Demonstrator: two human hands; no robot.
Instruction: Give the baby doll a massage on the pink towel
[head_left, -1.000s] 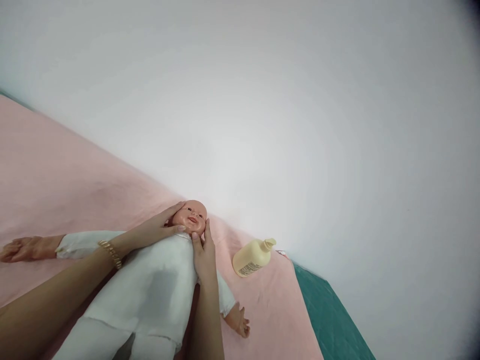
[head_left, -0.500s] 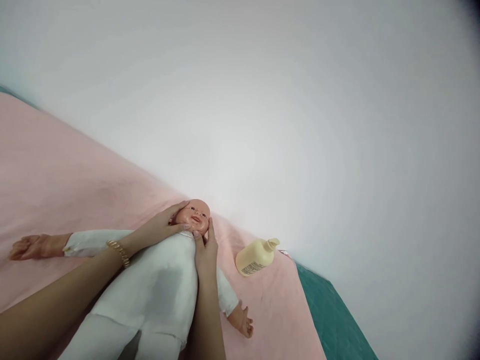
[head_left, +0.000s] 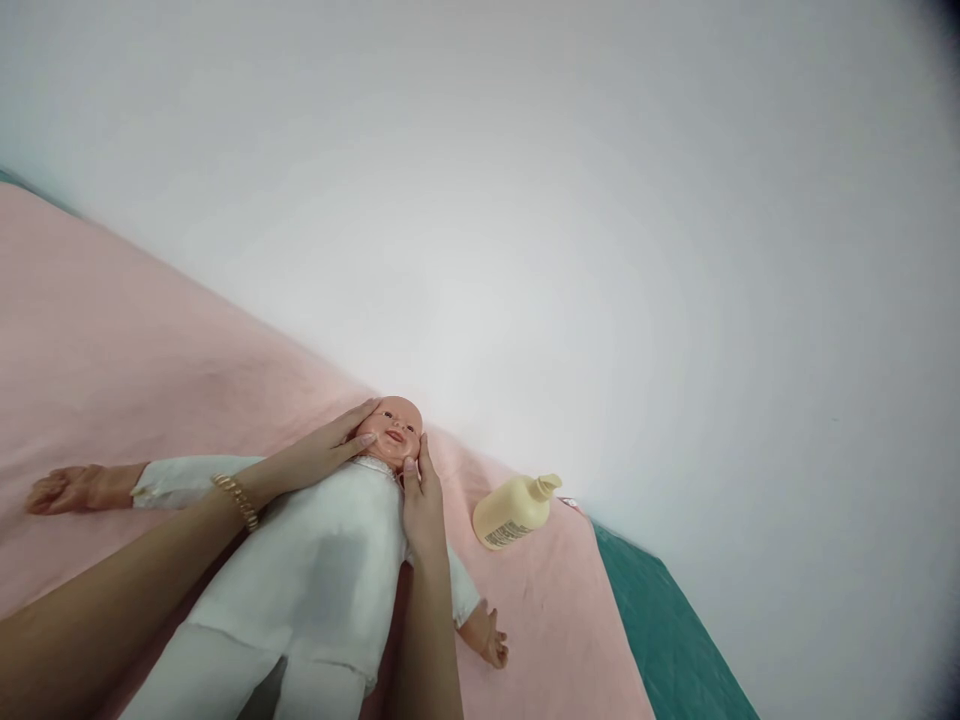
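Observation:
A baby doll (head_left: pixel 330 570) in white cloth, with a grey patch on its belly, lies on its back. Its head is between my two hands. My left hand (head_left: pixel 330 447), with a gold bracelet on the wrist, cups one side of the head, its thumb resting on the cheek. On the other side, my right hand (head_left: pixel 424 500) has its fingers along the head and its thumb by the jaw. Parts of the fingers are hidden behind the head. The doll's arms are spread out to both sides.
A pale yellow pump bottle (head_left: pixel 511 512) stands to the right of the doll. Pink cloth (head_left: pixel 150 330) lies under everything, with a green quilted surface (head_left: pixel 667 620) showing at its right edge. A white wall (head_left: pixel 570 250) rises directly behind the doll's head.
Both thumbs have moved apart, from the doll's chin outward and up along the cheek and jaw. My right hand has shifted slightly right and the doll's neck now shows.

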